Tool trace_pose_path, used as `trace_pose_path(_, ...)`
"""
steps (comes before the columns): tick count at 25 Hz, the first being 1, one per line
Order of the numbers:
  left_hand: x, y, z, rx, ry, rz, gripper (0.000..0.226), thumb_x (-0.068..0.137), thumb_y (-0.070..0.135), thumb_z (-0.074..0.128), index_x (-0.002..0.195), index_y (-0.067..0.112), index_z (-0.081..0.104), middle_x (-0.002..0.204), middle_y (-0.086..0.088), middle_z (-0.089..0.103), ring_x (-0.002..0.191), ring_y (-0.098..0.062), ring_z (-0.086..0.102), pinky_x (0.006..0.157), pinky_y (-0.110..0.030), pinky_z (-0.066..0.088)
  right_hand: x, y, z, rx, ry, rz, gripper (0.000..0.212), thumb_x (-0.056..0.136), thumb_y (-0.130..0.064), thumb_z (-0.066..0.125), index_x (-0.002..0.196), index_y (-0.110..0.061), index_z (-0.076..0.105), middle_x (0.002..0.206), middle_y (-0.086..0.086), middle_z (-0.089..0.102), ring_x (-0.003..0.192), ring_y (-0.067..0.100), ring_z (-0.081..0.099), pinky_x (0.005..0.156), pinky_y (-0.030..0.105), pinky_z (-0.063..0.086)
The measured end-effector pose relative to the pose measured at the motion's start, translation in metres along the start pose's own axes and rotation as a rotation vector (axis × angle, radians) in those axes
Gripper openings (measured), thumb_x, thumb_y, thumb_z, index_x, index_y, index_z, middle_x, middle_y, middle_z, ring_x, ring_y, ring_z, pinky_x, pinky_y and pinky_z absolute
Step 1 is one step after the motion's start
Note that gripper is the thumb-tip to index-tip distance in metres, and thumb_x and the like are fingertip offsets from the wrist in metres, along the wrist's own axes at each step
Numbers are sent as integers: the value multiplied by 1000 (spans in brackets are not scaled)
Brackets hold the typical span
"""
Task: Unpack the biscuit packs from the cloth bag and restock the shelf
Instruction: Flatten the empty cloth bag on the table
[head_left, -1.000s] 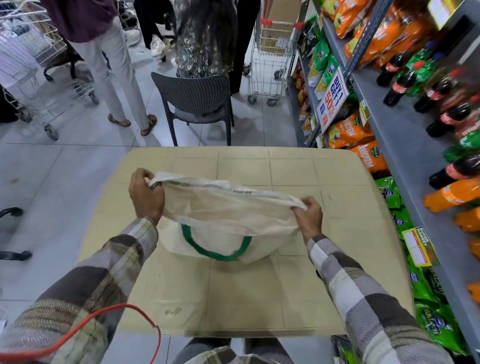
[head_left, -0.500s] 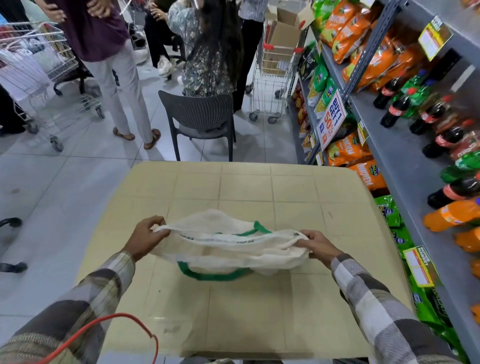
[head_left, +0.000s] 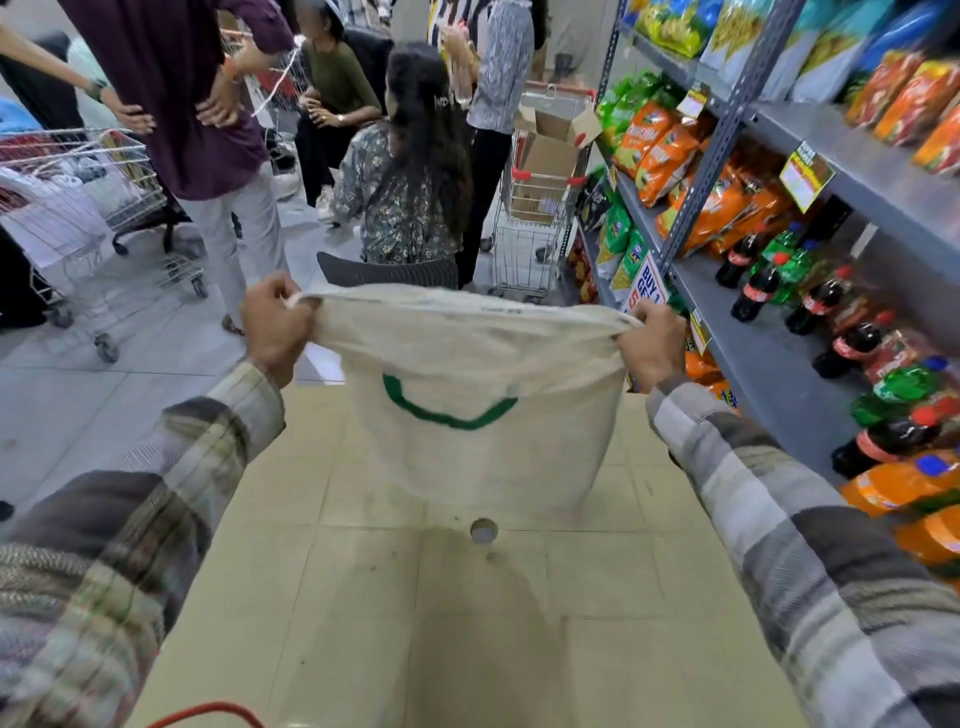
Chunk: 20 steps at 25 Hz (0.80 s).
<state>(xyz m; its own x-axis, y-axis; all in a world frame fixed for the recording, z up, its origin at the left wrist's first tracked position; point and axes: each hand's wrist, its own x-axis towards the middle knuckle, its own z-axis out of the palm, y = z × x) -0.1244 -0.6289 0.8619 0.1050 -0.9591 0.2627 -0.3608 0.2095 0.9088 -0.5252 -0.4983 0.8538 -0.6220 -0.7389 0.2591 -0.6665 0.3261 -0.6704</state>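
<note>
A cream cloth bag (head_left: 478, 457) with a green handle (head_left: 447, 413) hangs in the air above the beige table (head_left: 363, 623). My left hand (head_left: 272, 325) grips its top left corner and my right hand (head_left: 649, 345) grips its top right corner, stretching the upper edge taut. The bag hangs flat and limp, and no biscuit packs show in it or on the table. A small round grey thing (head_left: 483, 530) sits on the table just under the bag. The grey shelf (head_left: 769, 364) runs along the right.
The shelf holds orange and green snack packs (head_left: 670, 156) and soda bottles (head_left: 826, 301). Beyond the table stand a dark chair (head_left: 384, 270), a trolley with a cardboard box (head_left: 540, 171), another trolley (head_left: 78, 197) at left, and several people. A red cable (head_left: 208, 709) crosses the near edge.
Both hands have lifted the bag off the table, so it now hangs stretched between them. The view has tilted up toward the aisle.
</note>
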Motion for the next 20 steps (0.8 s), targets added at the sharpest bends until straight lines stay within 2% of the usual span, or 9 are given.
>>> trace_pose_path(2,10,11,-4,-79,33,9,33,80,7,60,61,26,40,60,0,39,60,-17,39,52,-31,33,11,-4,-12,78,24,-13,18,74,-6,68,64,-17,57,67,6,57,68,22,49,62,26,35)
trace_pose_path(5,-5,6,-12,-105,75,80,30,79,9,59,62,28,43,62,5,43,60,-11,38,55,-28,32,-1,11,-16,133,-5,-39,23,70,-8,74,62,-18,55,64,0,57,64,18,50,52,24,37)
trace_pose_path(6,-16,-3,-15,-85,66,94,27,79,10,60,64,27,44,65,2,46,62,-11,39,57,-29,32,-10,22,-12,158,-43,-25,25,69,-8,77,63,-18,55,64,-1,57,63,17,51,52,22,41)
trace_pose_path(9,-66,-55,-25,32,3,62,19,79,16,64,70,22,48,73,-8,54,71,-15,46,61,-34,41,-55,63,7,258,-231,55,30,66,-5,85,67,-14,57,63,3,56,56,16,53,52,31,48)
trace_pose_path(12,-129,-118,-37,92,-153,-66,17,71,12,64,68,20,50,79,-13,60,69,-21,54,61,-43,53,-111,108,27,302,-366,128,35,66,3,84,67,-18,56,57,0,54,43,6,50,46,20,44)
trace_pose_path(14,-170,-156,-44,176,-257,-143,13,67,11,66,71,15,55,82,-14,62,70,-31,60,58,-41,54,-150,137,37,284,-472,179,32,67,9,81,69,-15,59,59,0,56,48,8,52,50,21,48)
trace_pose_path(16,-208,-189,-50,256,-346,-215,18,70,6,76,75,10,59,85,-14,62,72,-37,61,55,-38,52,-188,163,44,227,-570,257,28,67,12,77,71,-11,62,65,3,59,60,17,56,59,28,53)
trace_pose_path(18,-244,-213,-54,316,-412,-294,24,73,-9,76,77,7,59,90,-19,61,70,-36,61,56,-37,53,-224,185,49,124,-621,318,27,66,13,74,70,-11,63,69,7,63,67,19,57,65,30,51)
trace_pose_path(20,-276,-230,-56,384,-462,-333,37,69,-19,71,71,15,57,89,-22,60,69,-34,61,57,-35,54,-257,204,52,-2,-642,339,25,66,12,73,67,-11,63,74,14,68,70,20,59,66,27,47)
